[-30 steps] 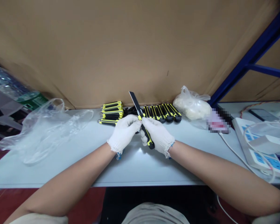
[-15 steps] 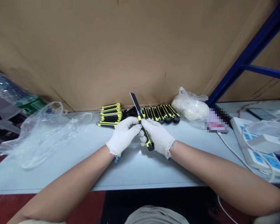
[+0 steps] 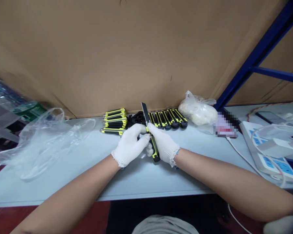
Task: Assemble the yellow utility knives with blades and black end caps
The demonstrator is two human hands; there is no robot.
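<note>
a yellow-and-black snap-off utility knife (image 3: 154, 149) sits between both gloved hands, blade (image 3: 146, 112) toward 12 o'clock — light and stiff, best held by its rubbery grip. right hand (image 3: 162, 144) has fingers clamped on the handle; left hand (image 3: 129, 145) has fingers together, pinching near the blade's base.

Middle of a yellow-and-black utility knife (image 3: 154, 150) hidden between the gloved left hand (image 3: 129, 145) and right hand (image 3: 163, 144). Black tangle (image 3: 136, 119) behind them too dark to identify. Pixelated object (image 3: 224, 126) unreadable. Contents of a white plastic bag (image 3: 197, 110) blurred. Plastic bottle (image 3: 7, 96) cut off at left edge, blue shelf frame (image 3: 258, 53) at top right. Phone (image 3: 268, 117) partly behind white cables.
</note>
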